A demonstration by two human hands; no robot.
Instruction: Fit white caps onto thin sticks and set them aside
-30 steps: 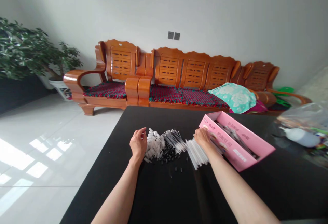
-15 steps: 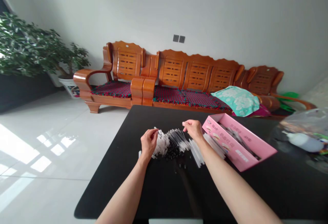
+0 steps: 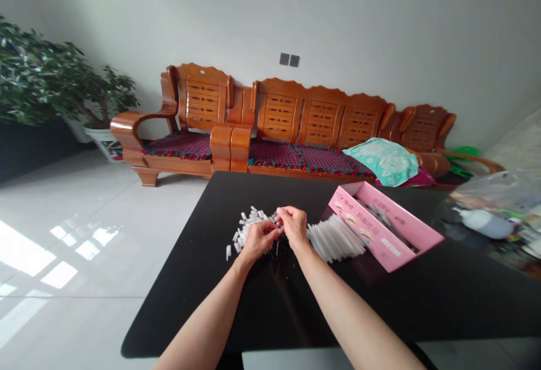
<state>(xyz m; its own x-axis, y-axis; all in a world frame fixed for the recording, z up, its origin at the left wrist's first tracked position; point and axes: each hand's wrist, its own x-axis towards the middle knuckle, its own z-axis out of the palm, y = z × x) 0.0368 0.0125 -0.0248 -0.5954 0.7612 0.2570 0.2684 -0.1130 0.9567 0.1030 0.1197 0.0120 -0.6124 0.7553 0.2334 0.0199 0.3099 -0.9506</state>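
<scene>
My left hand point(image 3: 259, 238) and my right hand point(image 3: 295, 225) meet fingertip to fingertip over the table, both in a pinch. What lies between their fingers is too small to make out. Beside and behind my left hand spreads a pile of short white tubes point(image 3: 242, 233). Small black pieces point(image 3: 279, 249) lie just below the fingertips, partly covered by the hands. Thin dark sticks are mostly hidden behind my right hand. To the right of that hand, a row of long translucent white sleeves point(image 3: 336, 238) rests side by side.
A pink printed box point(image 3: 372, 237) stands open at the right, with packed items inside. Beyond it lie a plastic bag point(image 3: 499, 189) and a white bottle point(image 3: 486, 223). The black table point(image 3: 203, 308) faces a wooden sofa point(image 3: 240, 144).
My right hand has moved left and down to meet my left hand, which has shifted right. The sleeves are now uncovered, while the dark sticks are mostly blocked from view.
</scene>
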